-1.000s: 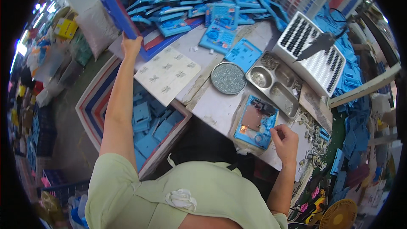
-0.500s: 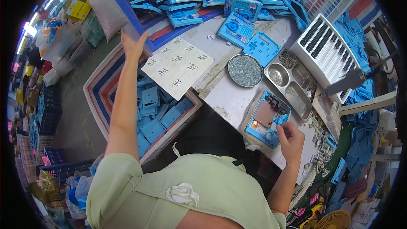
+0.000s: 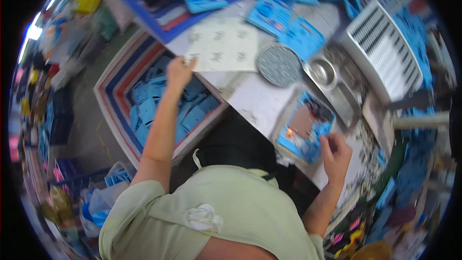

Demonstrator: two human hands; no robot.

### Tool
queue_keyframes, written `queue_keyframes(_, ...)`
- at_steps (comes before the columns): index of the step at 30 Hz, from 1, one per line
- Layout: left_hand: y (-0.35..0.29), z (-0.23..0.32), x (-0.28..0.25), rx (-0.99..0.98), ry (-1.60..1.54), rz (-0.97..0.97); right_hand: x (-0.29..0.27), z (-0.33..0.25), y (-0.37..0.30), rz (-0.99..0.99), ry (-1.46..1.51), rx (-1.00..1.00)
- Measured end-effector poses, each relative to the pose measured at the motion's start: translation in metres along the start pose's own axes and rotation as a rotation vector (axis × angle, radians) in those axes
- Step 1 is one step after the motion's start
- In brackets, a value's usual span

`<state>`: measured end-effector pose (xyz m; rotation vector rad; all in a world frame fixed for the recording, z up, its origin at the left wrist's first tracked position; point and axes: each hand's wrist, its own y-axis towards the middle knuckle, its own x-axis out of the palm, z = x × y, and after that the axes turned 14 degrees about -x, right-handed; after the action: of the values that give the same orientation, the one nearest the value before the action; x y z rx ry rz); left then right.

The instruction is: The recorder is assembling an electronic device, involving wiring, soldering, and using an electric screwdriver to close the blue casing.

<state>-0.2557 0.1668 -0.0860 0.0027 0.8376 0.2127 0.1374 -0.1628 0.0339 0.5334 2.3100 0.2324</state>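
My left hand (image 3: pixel 180 72) has its fingers closed on the lower left corner of a white sheet (image 3: pixel 226 50) marked with rows of dark characters. The sheet lies over the table edge beside a striped bin (image 3: pixel 118 74) of blue plastic parts (image 3: pixel 147 110). My right hand (image 3: pixel 336 153) is curled, thumb near forefinger, at the near right corner of an opened blue plastic housing (image 3: pixel 293 139). Inside the housing are a brown board (image 3: pixel 301 121) and dark wires. Whatever the right fingers hold, if anything, is too small and blurred to make out.
Beyond the housing stand a round tin of small grey pieces (image 3: pixel 280 65) and a steel compartment tray (image 3: pixel 346 103). A white slotted rack (image 3: pixel 385 50) is at the right. Blue devices (image 3: pixel 269 14) are piled at the back, and small scraps (image 3: pixel 358 163) litter the right edge.
My left hand has come down and right from the bin's far edge to the sheet's corner. The sheet has turned and shifted right. My right hand stays by the housing; the whole view has swung slightly.
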Motion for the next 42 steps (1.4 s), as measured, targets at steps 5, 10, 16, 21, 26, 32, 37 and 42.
queue_keyframes(5,0.004,0.029,-0.065,0.007,0.305,-0.119,-0.052,0.017,-0.034,0.163,-0.065,0.186)
queue_keyframes(10,-0.099,0.138,-0.041,0.417,-0.171,-0.211,-0.083,0.023,-0.083,0.051,-0.212,0.412)
queue_keyframes(16,-0.205,0.207,0.038,0.875,-0.231,-0.905,-0.077,0.003,-0.061,0.166,-0.382,0.368)
queue_keyframes(21,-0.216,0.219,0.060,0.938,-0.211,-0.893,-0.022,0.022,-0.024,0.028,-0.215,-0.008)
queue_keyframes(26,-0.214,0.218,0.062,0.932,-0.208,-0.917,0.005,0.045,0.013,-0.034,-0.271,-0.185)
queue_keyframes(32,-0.216,0.216,0.062,0.919,-0.243,-0.912,0.010,0.032,0.029,-0.161,-0.428,-0.177)
queue_keyframes(37,-0.210,0.216,0.064,0.894,-0.255,-0.951,0.011,0.028,0.034,-0.261,-0.509,-0.185)
queue_keyframes(42,-0.210,0.215,0.066,0.875,-0.302,-0.930,0.020,0.031,0.033,-0.165,-0.485,-0.211)
